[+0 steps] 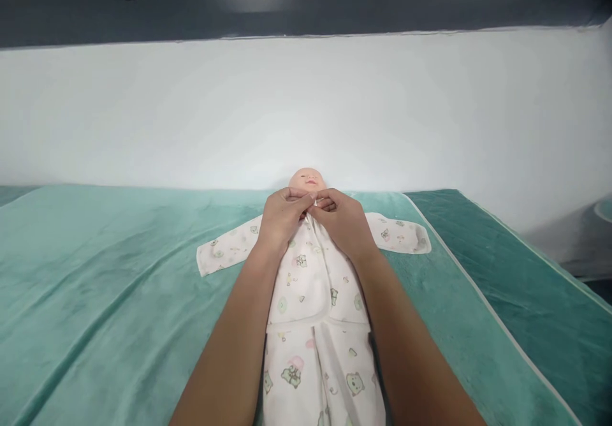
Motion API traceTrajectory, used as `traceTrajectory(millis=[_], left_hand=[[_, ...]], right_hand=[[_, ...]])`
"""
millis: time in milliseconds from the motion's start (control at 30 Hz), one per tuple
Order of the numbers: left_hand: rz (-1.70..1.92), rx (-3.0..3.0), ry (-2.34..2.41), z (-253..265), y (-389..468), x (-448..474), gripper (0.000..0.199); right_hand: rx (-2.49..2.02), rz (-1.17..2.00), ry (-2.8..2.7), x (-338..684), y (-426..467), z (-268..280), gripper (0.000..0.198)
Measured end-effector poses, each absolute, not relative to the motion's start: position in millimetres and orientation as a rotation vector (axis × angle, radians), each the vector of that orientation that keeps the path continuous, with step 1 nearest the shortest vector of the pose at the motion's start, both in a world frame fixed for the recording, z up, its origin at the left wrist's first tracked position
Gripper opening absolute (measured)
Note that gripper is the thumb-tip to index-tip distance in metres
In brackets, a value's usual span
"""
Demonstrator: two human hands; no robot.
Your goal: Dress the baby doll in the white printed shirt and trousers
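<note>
A baby doll [306,178] lies on its back with its head toward the wall. It wears a white baby top [306,279] printed with small bears, sleeves spread out to both sides. Matching white pants [335,375] lie below the top's hem. At the doll's neck, my left hand [284,212] pinches the top's collar between thumb and fingers. My right hand [342,215] grips the collar's other side, its fingertips meeting those of the left. Whatever fastening sits between the fingertips is hidden. The front of the top overlaps down the chest.
A green blanket [119,286] with soft folds covers the surface under the doll. To the right, a darker green part [526,273] lies beyond a pale edge strip. A white wall [191,113] rises right behind the doll's head, with a dark beam [306,5] above.
</note>
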State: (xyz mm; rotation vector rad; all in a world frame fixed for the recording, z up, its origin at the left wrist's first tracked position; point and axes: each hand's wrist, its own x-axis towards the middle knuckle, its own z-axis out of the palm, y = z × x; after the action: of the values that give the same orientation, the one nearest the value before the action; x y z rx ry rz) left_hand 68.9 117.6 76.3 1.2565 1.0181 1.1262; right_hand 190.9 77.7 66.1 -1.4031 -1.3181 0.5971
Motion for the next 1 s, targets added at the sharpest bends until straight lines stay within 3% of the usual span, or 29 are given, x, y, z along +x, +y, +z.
traceTrajectory(millis=[333,700,1000], left_hand=[[1.1,1.259,1.056,78.9,116.0,69.6,0.03],[1.095,1.187,0.997,78.7,117.8,66.1,0.025],[1.043,1.329,1.01,77.9,119.6,64.3,0.019]], right_hand=[[-1.465,0.611,-1.401,191.0,75.6,67.8,0.024],[-1.44,0.806,-1.279,194.3,72.7,69.1,0.039],[-1.44,0.859,-1.296,196.0,73.4,69.2,0.034]])
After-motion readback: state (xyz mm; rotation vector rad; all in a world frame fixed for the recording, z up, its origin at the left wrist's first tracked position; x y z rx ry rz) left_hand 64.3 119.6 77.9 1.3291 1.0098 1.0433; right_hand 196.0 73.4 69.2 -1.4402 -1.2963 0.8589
